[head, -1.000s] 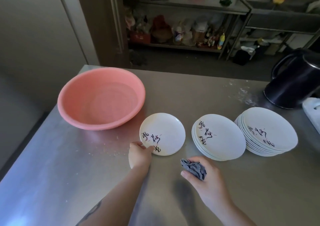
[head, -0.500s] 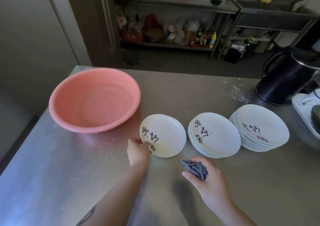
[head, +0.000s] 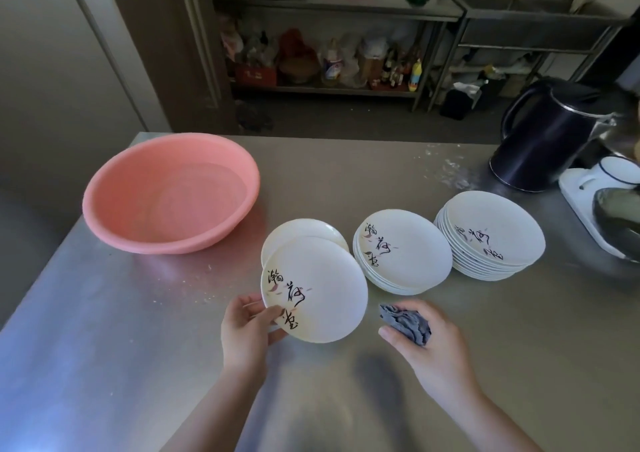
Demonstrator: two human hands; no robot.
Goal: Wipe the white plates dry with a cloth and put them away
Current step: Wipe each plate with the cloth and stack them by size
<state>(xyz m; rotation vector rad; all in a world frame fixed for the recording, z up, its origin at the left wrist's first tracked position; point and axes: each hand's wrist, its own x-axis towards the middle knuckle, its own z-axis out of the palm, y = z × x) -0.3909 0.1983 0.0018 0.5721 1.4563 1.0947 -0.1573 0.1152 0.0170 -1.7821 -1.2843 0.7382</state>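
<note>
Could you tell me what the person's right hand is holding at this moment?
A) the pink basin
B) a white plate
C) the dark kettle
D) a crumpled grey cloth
D: the right hand has its fingers curled round a crumpled grey cloth, while the lifted white plate is gripped at its edge by the left hand.

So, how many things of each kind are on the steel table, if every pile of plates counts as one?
Plate piles: 3
Lifted plate: 1
Pink basin: 1
Grey cloth: 1
Dark kettle: 1
Total: 7
</note>
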